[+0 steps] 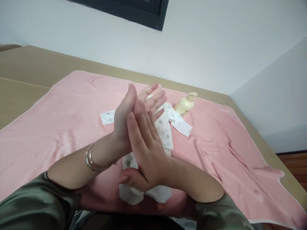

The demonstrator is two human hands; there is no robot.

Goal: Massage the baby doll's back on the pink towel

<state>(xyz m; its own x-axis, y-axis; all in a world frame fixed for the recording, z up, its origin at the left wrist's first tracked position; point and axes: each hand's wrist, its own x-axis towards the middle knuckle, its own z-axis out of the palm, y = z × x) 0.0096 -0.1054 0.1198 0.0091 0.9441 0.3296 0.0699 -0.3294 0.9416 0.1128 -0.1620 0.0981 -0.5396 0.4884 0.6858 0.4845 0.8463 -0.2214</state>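
Observation:
My left hand (123, 119) is raised with its palm turned inward and its fingers spread toward the bottle. Against that palm lies my right hand (151, 156), its fingers stretched out and its thumb apart. Nothing shows between the two hands. Below them, white baby clothes (165, 134) with small animal prints are laid out, sleeves to both sides and two legs toward me. My hands cover much of the clothes; whether a doll is inside, I cannot tell. A cream pump bottle (184, 107) lies tilted beside the right-hand sleeve.
A pink blanket (216, 137) with some creases covers most of the wooden table (31, 64). Behind the table rises a white wall (192, 41) with a dark frame (134, 14) on it. Another wall stands at the right.

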